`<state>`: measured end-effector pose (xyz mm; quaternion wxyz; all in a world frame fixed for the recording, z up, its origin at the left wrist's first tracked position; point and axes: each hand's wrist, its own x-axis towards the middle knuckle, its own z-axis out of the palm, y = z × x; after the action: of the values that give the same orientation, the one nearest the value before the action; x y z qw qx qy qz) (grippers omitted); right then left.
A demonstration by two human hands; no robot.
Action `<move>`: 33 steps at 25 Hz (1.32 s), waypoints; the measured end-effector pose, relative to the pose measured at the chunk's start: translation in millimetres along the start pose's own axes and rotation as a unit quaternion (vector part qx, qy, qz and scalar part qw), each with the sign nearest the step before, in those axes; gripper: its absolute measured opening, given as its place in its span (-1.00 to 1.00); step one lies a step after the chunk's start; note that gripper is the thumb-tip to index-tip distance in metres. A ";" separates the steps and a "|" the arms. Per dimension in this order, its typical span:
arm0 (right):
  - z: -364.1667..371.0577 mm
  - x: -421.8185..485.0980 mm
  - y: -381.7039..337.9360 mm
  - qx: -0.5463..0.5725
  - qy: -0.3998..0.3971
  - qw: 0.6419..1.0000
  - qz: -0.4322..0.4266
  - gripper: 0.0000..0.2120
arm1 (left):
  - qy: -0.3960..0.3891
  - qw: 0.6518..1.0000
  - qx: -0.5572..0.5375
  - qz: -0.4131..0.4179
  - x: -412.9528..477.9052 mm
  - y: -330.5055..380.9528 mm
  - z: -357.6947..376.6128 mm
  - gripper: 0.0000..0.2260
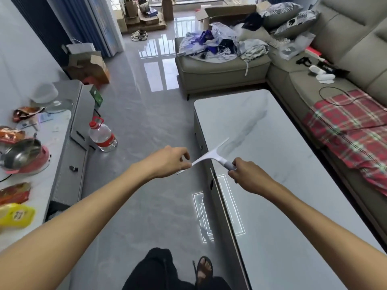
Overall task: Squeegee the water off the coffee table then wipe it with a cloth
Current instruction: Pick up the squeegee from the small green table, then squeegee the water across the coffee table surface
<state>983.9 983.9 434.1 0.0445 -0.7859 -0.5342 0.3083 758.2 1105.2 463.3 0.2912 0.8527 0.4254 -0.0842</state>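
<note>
A white T-shaped squeegee (213,153) hangs in the air over the left edge of the coffee table (282,185), a long white marble-look top. My right hand (247,174) grips its grey handle. My left hand (169,162) pinches the left end of the blade between fingers and thumb, out over the floor. A faint wet streak shows on the far half of the table top. No cloth shows on the table.
A grey sofa (335,84) with a red plaid blanket (351,130) runs along the table's right side, clothes piled at its far end. A large water bottle (101,136) stands on the glossy floor by the cluttered TV cabinet (62,143) on the left.
</note>
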 end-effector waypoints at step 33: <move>28.9 876.2 75.6 0.031 -0.026 0.998 0.055 -0.73 | -0.066 0.990 -0.095 -0.075 897.2 -265.0 7.8 -0.62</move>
<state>1239.5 1703.9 -2.4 0.0379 -0.8040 -0.4815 0.3469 1113.5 1831.8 -6.7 0.3908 0.7793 0.4746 -0.1211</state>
